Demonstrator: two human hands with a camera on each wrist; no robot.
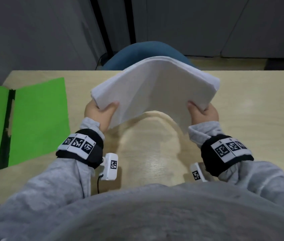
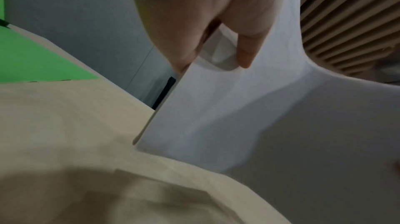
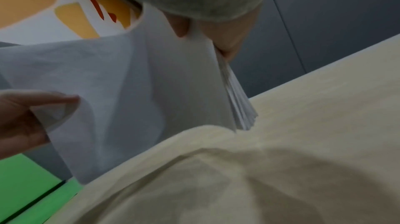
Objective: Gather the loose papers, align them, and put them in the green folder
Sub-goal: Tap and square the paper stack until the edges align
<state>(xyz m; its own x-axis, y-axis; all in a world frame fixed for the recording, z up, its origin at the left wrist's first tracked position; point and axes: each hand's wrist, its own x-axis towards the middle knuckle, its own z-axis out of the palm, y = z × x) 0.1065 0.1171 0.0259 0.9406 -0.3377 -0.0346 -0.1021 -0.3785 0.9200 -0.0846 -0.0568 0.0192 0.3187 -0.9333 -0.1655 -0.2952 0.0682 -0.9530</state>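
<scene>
A stack of white papers (image 1: 155,87) is held up above the middle of the table, bowed upward into an arch. My left hand (image 1: 101,111) grips its left edge, thumb on the near face. My right hand (image 1: 203,113) grips the right edge the same way. In the left wrist view my left hand (image 2: 216,39) pinches the papers (image 2: 238,116); the stack's lower corner is near the tabletop. In the right wrist view my right hand (image 3: 205,36) holds the papers (image 3: 151,91), whose sheet edges fan slightly. The green folder (image 1: 38,122) lies open on the table at the left.
The light wooden table (image 1: 242,119) runs wide to the right of the papers. A blue chair (image 1: 148,53) stands behind its far edge. Grey cabinets (image 1: 207,23) fill the background.
</scene>
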